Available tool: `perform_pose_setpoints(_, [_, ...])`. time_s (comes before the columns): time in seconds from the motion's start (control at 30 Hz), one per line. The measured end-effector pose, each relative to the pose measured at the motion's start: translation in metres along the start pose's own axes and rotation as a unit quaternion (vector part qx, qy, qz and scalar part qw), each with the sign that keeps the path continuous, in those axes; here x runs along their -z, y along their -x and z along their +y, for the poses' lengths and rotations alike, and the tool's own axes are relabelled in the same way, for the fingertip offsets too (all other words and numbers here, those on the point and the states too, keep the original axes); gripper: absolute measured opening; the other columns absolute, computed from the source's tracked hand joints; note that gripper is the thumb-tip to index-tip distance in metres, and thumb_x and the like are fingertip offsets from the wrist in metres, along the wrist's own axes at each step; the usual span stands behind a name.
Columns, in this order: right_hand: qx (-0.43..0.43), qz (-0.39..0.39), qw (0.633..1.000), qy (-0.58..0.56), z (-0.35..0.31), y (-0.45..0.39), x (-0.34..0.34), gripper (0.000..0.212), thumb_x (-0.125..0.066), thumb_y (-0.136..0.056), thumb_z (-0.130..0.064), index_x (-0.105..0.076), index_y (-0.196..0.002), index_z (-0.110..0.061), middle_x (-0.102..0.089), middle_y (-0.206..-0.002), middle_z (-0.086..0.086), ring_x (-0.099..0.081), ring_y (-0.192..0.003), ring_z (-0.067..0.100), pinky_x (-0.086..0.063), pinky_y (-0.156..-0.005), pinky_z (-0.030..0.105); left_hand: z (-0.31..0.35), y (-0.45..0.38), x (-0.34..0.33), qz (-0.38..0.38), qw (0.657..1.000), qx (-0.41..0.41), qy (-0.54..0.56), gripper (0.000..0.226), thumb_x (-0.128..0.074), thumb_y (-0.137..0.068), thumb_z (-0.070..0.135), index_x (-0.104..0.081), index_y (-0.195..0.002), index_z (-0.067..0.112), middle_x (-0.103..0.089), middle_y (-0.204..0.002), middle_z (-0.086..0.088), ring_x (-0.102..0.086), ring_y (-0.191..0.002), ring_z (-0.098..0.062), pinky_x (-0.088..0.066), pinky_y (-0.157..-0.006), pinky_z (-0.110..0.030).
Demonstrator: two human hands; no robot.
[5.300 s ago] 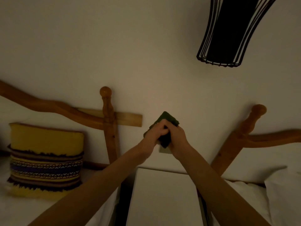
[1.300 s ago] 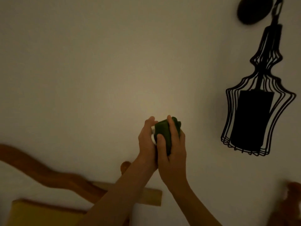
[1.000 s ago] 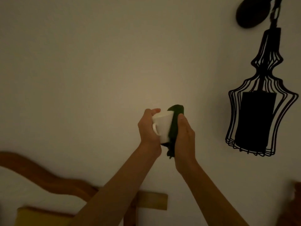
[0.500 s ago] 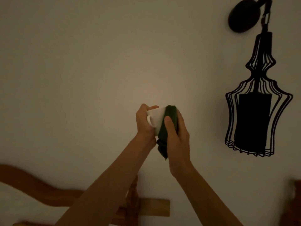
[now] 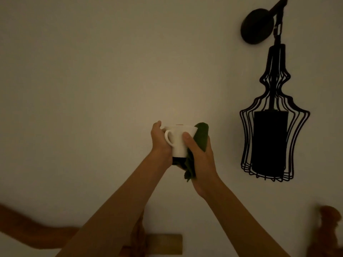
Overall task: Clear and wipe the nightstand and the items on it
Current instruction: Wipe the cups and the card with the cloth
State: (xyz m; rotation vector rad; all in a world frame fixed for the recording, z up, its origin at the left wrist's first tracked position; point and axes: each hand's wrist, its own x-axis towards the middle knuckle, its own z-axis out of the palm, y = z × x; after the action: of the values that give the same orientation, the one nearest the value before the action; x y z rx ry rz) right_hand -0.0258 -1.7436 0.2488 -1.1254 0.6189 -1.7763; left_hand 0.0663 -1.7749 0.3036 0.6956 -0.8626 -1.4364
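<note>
Dim room, plain pale wall (image 5: pixel 92 80) fills the head view; black wire-cage wall lamp (image 5: pixel 272 141) hangs at right, unlit, and wooden headboard rails (image 5: pixel 27 236) run along the bottom edge, another blurred post (image 5: pixel 328 219) at lower right. Nightstand surface is out of frame, so you can't check its state from here.

Your left hand (image 5: pixel 160 143) grips the white cup (image 5: pixel 179 140) on its handle side, fingers curled behind it, thumb side near the handle loop. Your right hand (image 5: pixel 201 160) is clamped on the green cloth (image 5: pixel 201 136), pressing it against the cup's right wall, thumb lying across the front. Cup is upright, held up in the air in front of the wall, well clear of the lamp.

Step looks like wiping the cup's outside. To do it well: hold firm with the left, turn the cup a bit at a time, drag the cloth round the whole wall, then under the base and through the handle loop. The cloth's tail dangles below; bunch it up so it does not snag. Light is poor, so smudges are hard to judge; go over it twice. Likely next: set it down off the nightstand.
</note>
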Motion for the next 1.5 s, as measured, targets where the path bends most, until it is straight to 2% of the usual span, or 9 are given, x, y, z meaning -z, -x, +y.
perform_pose_setpoints(0.13, [0.092,0.042,0.994,0.037,-0.002,-0.009,0.010,0.065,-0.084,-0.074,-0.046,-0.054,-0.131,-0.041,-0.071,-0.107,-0.009,-0.075,-0.091,0.016,-0.062,-0.062,0.035,-0.010,-0.008,-0.012,0.080,0.994,-0.072,-0.029,0.038,-0.041,-0.096,0.046,-0.058,-0.087,0.014,-0.063,-0.084,-0.007,-0.060,-0.075,-0.022,-0.050,-0.066,-0.032])
perform_pose_setpoints(0.27, [0.169,0.077,0.970,0.158,0.001,-0.016,0.020,0.071,-0.077,-0.085,-0.044,-0.039,-0.145,-0.046,-0.064,-0.121,-0.007,-0.069,-0.104,0.026,-0.063,-0.075,0.050,-0.024,-0.003,-0.026,0.054,0.994,-0.082,-0.047,0.044,-0.055,-0.084,0.057,-0.068,-0.095,0.017,-0.069,-0.097,-0.010,-0.066,-0.088,-0.028,-0.055,-0.069,-0.036])
perform_pose_setpoints(0.43, [0.220,0.043,0.957,0.186,0.008,-0.003,0.020,0.050,-0.051,-0.096,-0.056,-0.033,-0.142,-0.063,-0.054,-0.120,-0.045,-0.060,-0.113,-0.006,-0.060,-0.088,0.031,-0.024,-0.006,-0.034,0.146,0.987,-0.074,-0.005,0.040,-0.054,-0.088,0.050,-0.077,-0.084,0.017,-0.072,-0.093,-0.010,-0.067,-0.086,-0.032,-0.057,-0.069,-0.037])
perform_pose_setpoints(0.63, [-0.033,0.042,0.998,0.029,-0.024,-0.027,0.025,0.036,-0.052,-0.090,-0.069,-0.072,-0.102,-0.041,-0.076,-0.098,0.001,-0.075,-0.083,0.020,-0.063,-0.062,0.041,-0.029,-0.010,-0.033,0.116,0.993,-0.034,-0.006,0.036,-0.046,-0.084,0.030,-0.074,-0.097,0.011,-0.076,-0.089,-0.009,-0.062,-0.069,-0.030,-0.052,-0.058,-0.032])
perform_pose_setpoints(0.83, [0.158,0.056,0.978,0.121,-0.002,-0.018,0.022,0.050,-0.056,-0.090,-0.063,-0.049,-0.137,-0.050,-0.065,-0.119,-0.016,-0.066,-0.108,0.009,-0.061,-0.086,0.039,-0.025,-0.023,-0.030,0.236,0.962,-0.136,-0.014,0.045,-0.035,-0.099,0.030,-0.069,-0.072,0.016,-0.070,-0.088,-0.014,-0.065,-0.080,-0.033,-0.059,-0.068,-0.043])
perform_pose_setpoints(1.0, [0.252,0.093,0.948,0.170,0.002,-0.020,0.021,0.051,-0.055,-0.101,-0.042,-0.039,-0.149,-0.043,-0.057,-0.124,-0.036,-0.060,-0.113,-0.005,-0.057,-0.088,0.022,-0.040,-0.008,-0.035,0.147,0.985,-0.085,-0.015,0.051,-0.031,-0.099,0.052,-0.070,-0.090,0.020,-0.068,-0.091,-0.009,-0.065,-0.078,-0.025,-0.049,-0.049,-0.025])
perform_pose_setpoints(1.2, [0.278,0.015,0.952,0.130,0.004,-0.009,0.013,0.053,-0.050,-0.096,-0.051,-0.037,-0.147,-0.050,-0.057,-0.128,-0.037,-0.059,-0.118,-0.003,-0.057,-0.089,0.023,-0.025,-0.002,-0.031,-0.025,0.998,-0.043,0.038,0.082,-0.056,-0.072,0.076,-0.068,-0.112,0.006,-0.071,-0.099,-0.017,-0.068,-0.088,-0.033,-0.057,-0.082,-0.044])
perform_pose_setpoints(1.4, [-0.048,0.030,0.998,-0.020,-0.010,-0.022,0.012,0.041,-0.048,-0.089,-0.070,-0.073,-0.104,-0.041,-0.076,-0.100,0.002,-0.071,-0.087,0.023,-0.056,-0.053,0.029,-0.016,-0.002,-0.021,-0.108,0.990,-0.089,-0.014,0.054,-0.058,-0.077,0.058,-0.074,-0.085,0.007,-0.072,-0.086,-0.014,-0.067,-0.072,-0.027,-0.054,-0.069,-0.029])
perform_pose_setpoints(1.5, [-0.052,0.008,0.998,-0.042,-0.010,-0.026,0.015,0.050,-0.045,-0.091,-0.069,-0.074,-0.112,-0.034,-0.078,-0.097,0.002,-0.073,-0.083,0.026,-0.057,-0.057,0.034,-0.010,0.002,-0.022,-0.122,0.985,-0.121,-0.021,0.052,-0.060,-0.070,0.054,-0.075,-0.083,0.006,-0.071,-0.085,-0.012,-0.066,-0.074,-0.025,-0.053,-0.068,-0.029])
